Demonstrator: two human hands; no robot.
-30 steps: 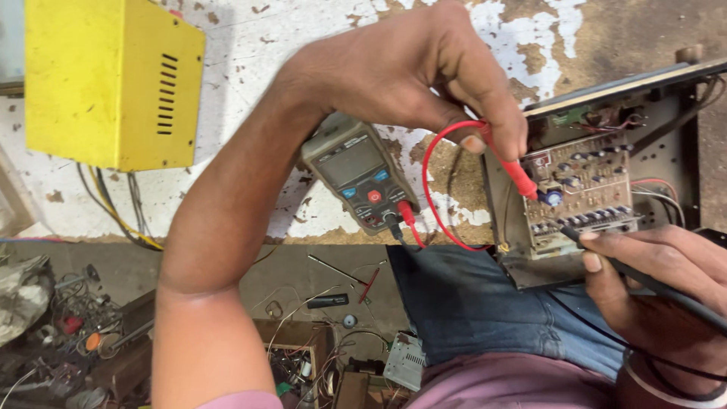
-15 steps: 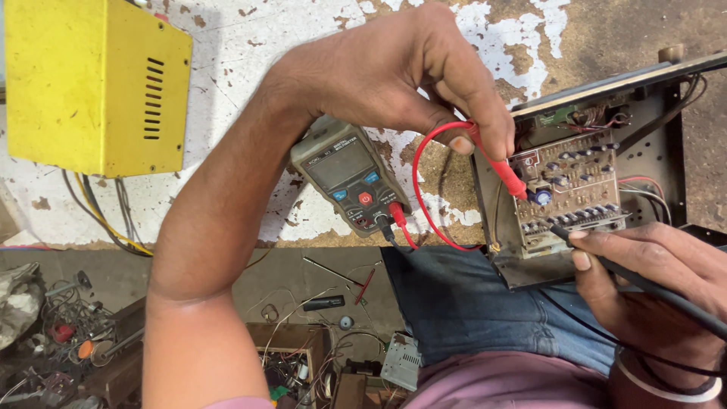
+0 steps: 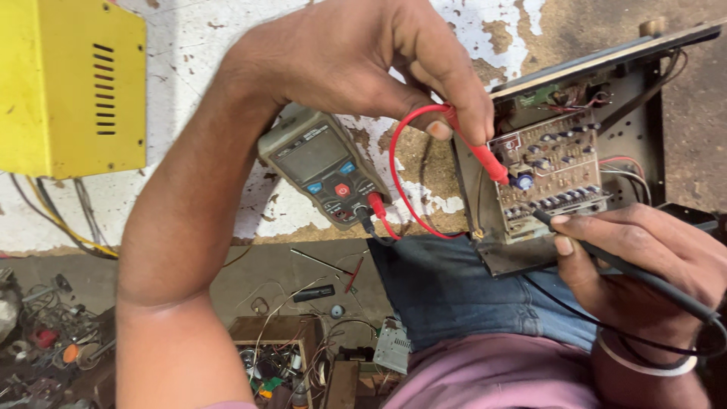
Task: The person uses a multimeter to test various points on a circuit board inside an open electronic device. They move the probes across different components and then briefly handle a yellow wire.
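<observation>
From the head camera, the left hand (image 3: pixel 363 57) reaches in from the left with its arm bent and its wrist curled over. Its grip is pressed together on a red probe (image 3: pixel 477 151), a thin plastic stick pinched between thumb and finger. The probe's tip points down onto the board (image 3: pixel 556 170), near a small blue round part. The board is flat and brown, with rows of little dark parts, and it sits inside an open metal box (image 3: pixel 644 98) with dark walls and thin wires. The right hand (image 3: pixel 644 265) lies low on the right, fingers curled, its grip pinching a black probe (image 3: pixel 606 254) like a pen. That probe's tip touches the near edge of the board. A white band goes round the right wrist. A red wire (image 3: pixel 397 178) loops from the red probe to a meter (image 3: pixel 326 167), a grey box with a dull screen, blue buttons and one red button. The meter lies on the surface (image 3: pixel 204 113), which is rough, with white paint flaking off. A yellow metal box (image 3: pixel 68 83) with slots stands at the far left. Blue jeans (image 3: pixel 454 295) show below the board.
</observation>
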